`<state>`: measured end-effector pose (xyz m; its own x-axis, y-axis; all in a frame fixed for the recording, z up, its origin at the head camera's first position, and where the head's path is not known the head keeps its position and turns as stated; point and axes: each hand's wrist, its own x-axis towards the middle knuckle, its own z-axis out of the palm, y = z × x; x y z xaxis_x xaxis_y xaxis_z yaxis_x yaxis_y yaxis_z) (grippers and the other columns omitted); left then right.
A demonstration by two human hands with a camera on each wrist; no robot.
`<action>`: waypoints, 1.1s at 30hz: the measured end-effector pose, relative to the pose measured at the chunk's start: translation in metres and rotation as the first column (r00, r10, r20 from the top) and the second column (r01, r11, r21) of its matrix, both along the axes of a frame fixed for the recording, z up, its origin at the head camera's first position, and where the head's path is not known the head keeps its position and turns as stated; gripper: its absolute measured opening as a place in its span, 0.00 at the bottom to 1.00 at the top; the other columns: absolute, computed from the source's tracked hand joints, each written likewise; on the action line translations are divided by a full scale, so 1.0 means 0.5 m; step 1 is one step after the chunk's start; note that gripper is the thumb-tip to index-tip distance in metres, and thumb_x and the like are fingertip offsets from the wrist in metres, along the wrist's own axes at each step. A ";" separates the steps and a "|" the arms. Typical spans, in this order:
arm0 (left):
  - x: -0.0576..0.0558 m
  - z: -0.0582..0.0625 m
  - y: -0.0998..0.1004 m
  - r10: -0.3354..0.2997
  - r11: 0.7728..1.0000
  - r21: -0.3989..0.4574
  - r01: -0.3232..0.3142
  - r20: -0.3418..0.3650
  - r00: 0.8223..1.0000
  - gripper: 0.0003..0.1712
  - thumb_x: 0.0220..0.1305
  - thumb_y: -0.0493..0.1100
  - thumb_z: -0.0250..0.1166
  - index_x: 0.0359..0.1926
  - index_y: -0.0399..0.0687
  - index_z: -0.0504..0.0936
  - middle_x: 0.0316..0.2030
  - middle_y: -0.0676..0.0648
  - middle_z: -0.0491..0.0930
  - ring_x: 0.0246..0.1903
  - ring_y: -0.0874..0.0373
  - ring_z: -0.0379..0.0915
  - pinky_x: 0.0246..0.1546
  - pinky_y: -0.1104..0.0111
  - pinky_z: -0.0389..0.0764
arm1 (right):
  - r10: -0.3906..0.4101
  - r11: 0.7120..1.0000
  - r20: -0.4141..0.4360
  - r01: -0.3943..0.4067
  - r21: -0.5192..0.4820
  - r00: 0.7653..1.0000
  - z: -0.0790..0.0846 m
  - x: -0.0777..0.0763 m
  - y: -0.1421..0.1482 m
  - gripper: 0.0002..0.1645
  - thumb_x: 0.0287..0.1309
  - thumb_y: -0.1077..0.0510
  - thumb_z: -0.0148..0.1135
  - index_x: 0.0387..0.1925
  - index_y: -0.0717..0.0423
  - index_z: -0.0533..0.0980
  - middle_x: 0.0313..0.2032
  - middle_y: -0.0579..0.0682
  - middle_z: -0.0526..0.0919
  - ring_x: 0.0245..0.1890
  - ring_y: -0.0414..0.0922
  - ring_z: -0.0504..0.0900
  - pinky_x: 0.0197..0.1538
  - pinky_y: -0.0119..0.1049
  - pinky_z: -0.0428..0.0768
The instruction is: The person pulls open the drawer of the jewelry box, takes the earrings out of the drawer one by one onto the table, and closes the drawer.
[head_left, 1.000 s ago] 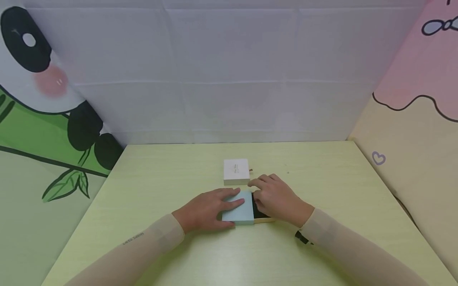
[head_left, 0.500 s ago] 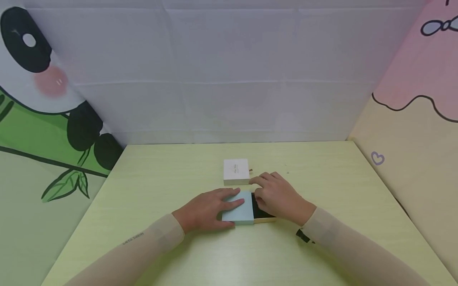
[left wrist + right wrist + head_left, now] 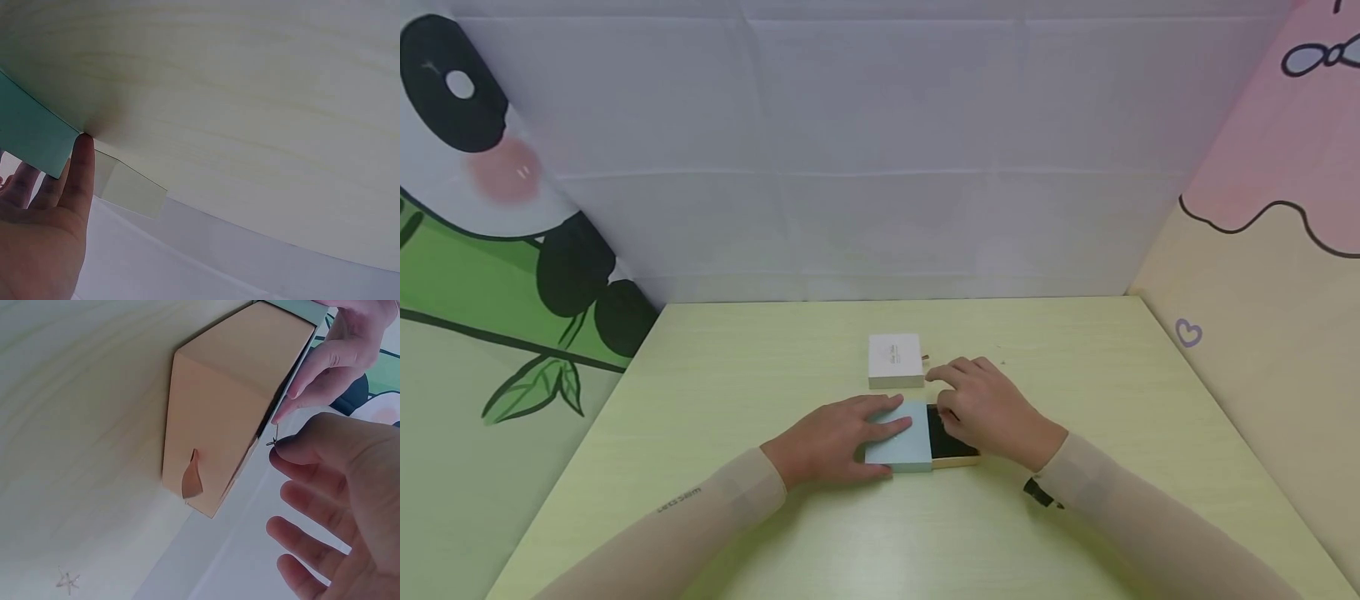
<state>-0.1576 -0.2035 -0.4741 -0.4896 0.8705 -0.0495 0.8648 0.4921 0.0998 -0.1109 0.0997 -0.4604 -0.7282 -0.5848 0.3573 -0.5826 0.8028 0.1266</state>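
My left hand (image 3: 838, 442) lies spread over the light blue sleeve (image 3: 917, 450) of a drawer box, fingers straight on its top and thumb along the near edge. From the sleeve's right end the tan drawer (image 3: 219, 394) stands part way out, its lining (image 3: 951, 437) black. A ribbon tab (image 3: 192, 478) hangs from the drawer's end. Over the drawer, my right hand (image 3: 988, 417) pinches a tiny, thin metallic piece (image 3: 272, 443) between thumb and index finger, its other fingers loosely bent. I cannot tell what kind of piece it is.
Behind the blue box sits a white box (image 3: 895, 360) with small print on top and a tab on its right side. A small star-shaped thing (image 3: 69, 581) lies on the table to the right. White cloth (image 3: 880, 167) backs the table; printed panels flank it.
My right hand has drifted slightly right and away from me, showing more of the black lining. The left hand and both boxes stay where they were.
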 end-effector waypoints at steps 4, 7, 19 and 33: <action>0.000 0.001 0.001 0.000 1.000 -0.002 0.000 0.003 1.000 0.45 0.80 0.67 0.75 0.91 0.67 0.73 0.92 0.47 0.70 0.88 0.46 0.74 0.80 0.50 0.88 | -0.007 1.000 -0.007 0.007 -0.002 1.000 0.001 -0.001 0.002 0.03 0.68 0.55 0.86 0.36 0.46 0.96 0.63 0.48 0.96 0.62 0.50 0.93 0.63 0.47 0.92; 0.000 0.001 0.001 0.002 1.000 -0.002 -0.002 0.009 1.000 0.45 0.80 0.67 0.75 0.91 0.67 0.73 0.92 0.47 0.70 0.88 0.46 0.73 0.80 0.50 0.88 | -0.012 1.000 -0.008 0.012 0.002 1.000 0.001 -0.002 0.004 0.04 0.68 0.54 0.86 0.36 0.46 0.96 0.63 0.48 0.96 0.62 0.50 0.92 0.63 0.47 0.92; -0.001 0.000 0.001 0.000 1.000 -0.004 0.000 0.008 1.000 0.45 0.81 0.67 0.75 0.91 0.67 0.74 0.92 0.47 0.70 0.88 0.46 0.73 0.80 0.50 0.87 | -0.009 1.000 -0.013 0.009 0.008 1.000 0.002 -0.001 0.009 0.05 0.68 0.54 0.86 0.34 0.46 0.95 0.62 0.48 0.96 0.63 0.51 0.92 0.63 0.48 0.92; -0.002 0.000 -0.001 -0.008 1.000 0.001 0.008 0.002 1.000 0.45 0.81 0.67 0.75 0.90 0.67 0.74 0.92 0.47 0.70 0.88 0.47 0.74 0.82 0.51 0.85 | -0.019 1.000 -0.005 0.019 -0.005 1.000 0.004 0.001 0.015 0.06 0.67 0.55 0.87 0.34 0.46 0.94 0.63 0.48 0.95 0.63 0.51 0.92 0.63 0.48 0.91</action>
